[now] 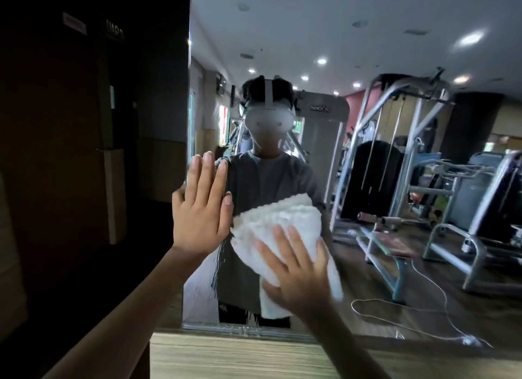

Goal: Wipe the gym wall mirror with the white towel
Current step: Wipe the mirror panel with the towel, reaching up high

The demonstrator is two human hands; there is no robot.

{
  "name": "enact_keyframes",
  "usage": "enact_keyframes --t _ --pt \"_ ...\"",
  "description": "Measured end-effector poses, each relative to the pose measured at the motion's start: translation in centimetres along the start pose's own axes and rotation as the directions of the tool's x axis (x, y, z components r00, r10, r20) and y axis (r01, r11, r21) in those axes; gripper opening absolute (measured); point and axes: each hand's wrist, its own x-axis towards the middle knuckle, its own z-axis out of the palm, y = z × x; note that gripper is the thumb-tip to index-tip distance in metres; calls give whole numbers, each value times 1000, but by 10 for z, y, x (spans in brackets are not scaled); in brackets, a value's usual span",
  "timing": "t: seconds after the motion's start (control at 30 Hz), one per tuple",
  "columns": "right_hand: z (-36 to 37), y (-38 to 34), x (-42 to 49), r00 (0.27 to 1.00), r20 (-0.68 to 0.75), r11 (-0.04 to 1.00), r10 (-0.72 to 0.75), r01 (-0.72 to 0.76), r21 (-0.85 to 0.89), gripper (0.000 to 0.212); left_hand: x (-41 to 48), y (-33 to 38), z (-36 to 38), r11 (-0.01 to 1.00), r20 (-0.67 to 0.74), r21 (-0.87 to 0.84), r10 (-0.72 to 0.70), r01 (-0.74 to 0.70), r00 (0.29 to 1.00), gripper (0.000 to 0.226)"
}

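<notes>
Dark wall panels fill the left side, dim, with little detail readable. Right of them a big wall mirror runs to the right edge of the view, its left edge meeting the dark wall. Left hand is up at that left edge, palm flat toward the glass, fingers straight and close together, thumb out to the side; the fingertips meet their own reflection, so it looks to be touching the glass. Just right of it, low in the middle of the mirror, sits the white towel, bunched up and held against the glass, with its reflection showing just above it. Right hand lies over the lower part of the towel, fingers spread and fairly straight, pressing it on the mirror rather than gripping it. Behind the hands the mirror shows the person in a gray shirt wearing a white headset. Below the mirror runs a light wooden ledge. Farther right the reflection shows gym machines with metal frames, a wood floor, a white cable lying looped on it, and round ceiling lights up top.
</notes>
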Motion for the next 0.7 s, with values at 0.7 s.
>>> enact_keyframes --t 0.7 --pt "0 34 -22 984 -62 983 165 -158 96 63 -26 2 1 1000 -2 -3 0 0 1000 62"
